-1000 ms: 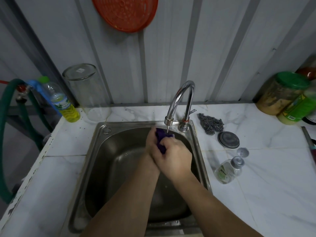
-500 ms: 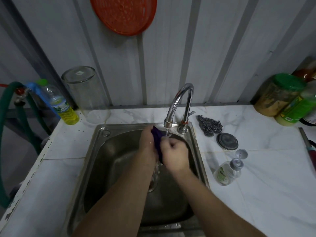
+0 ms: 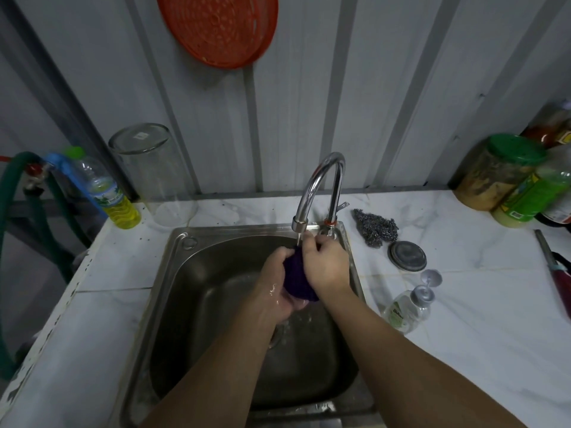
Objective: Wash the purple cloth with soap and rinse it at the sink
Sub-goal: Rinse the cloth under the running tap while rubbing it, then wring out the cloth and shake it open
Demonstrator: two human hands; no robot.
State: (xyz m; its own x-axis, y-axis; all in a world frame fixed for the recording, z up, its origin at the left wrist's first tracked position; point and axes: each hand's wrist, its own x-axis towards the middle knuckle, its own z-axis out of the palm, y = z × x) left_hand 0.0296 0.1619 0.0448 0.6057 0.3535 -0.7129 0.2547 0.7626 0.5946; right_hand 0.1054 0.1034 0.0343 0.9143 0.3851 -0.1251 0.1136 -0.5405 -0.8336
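The purple cloth (image 3: 297,278) is bunched up between both hands over the steel sink (image 3: 185,273), right under the spout of the chrome tap (image 3: 318,186). A thin stream of water runs from the spout onto it. My left hand (image 3: 273,285) cups the cloth from the left and below, wet and shiny. My right hand (image 3: 326,265) grips it from the right and top. Most of the cloth is hidden by my fingers. A clear soap pump bottle (image 3: 408,307) lies on the counter to the right of the sink.
Steel wool (image 3: 375,228) and a round metal lid (image 3: 407,256) lie right of the tap. Jars (image 3: 500,171) stand at the back right. A yellow-liquid bottle (image 3: 111,196) and an upturned glass (image 3: 154,174) stand back left. An orange strainer (image 3: 219,26) hangs on the wall.
Both hands have kept working the cloth under the tap: they parted slightly, then closed on it again, with the cloth now bunched lower between the palms.
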